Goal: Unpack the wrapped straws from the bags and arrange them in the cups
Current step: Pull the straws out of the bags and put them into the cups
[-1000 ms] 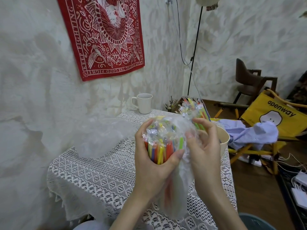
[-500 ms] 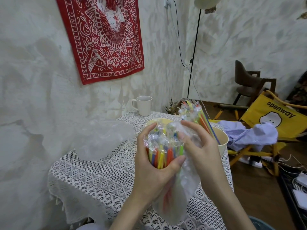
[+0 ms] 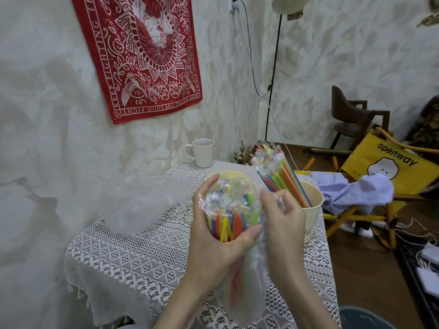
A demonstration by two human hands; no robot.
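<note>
**Both hands on a bag of wrapped straws above the lace table**

The left hand [image 3: 213, 236] grips a bundle of wrapped straws [image 3: 231, 210] in the middle of the view; the fingers and the thumb are curled around it, and the bundle stands nearly upright. The straws are yellow, orange, blue and green, each in a clear wrapper. A clear plastic bag [image 3: 242, 293] is pulled down around the lower part of the bundle and hangs below the hand, toward 6 o'clock.

The right hand [image 3: 282, 217] is just beside the bundle at 3 o'clock. Its fingers are curled and pinch the crinkled plastic at the bundle's side.

At 2 o'clock from the hands stands a cream cup [image 3: 313, 210] on the table; a second group of wrapped straws [image 3: 280, 172] leans in it, with the tops tilted toward 11 o'clock. Behind the bundle the rim of a yellow cup [image 3: 228, 173] shows; the rest is hidden.

At 9 o'clock an empty plastic bag [image 3: 145, 200] lies on the lace tablecloth [image 3: 147, 255]. A white mug [image 3: 202, 153] stands at 12 o'clock, near the wall.
</note>
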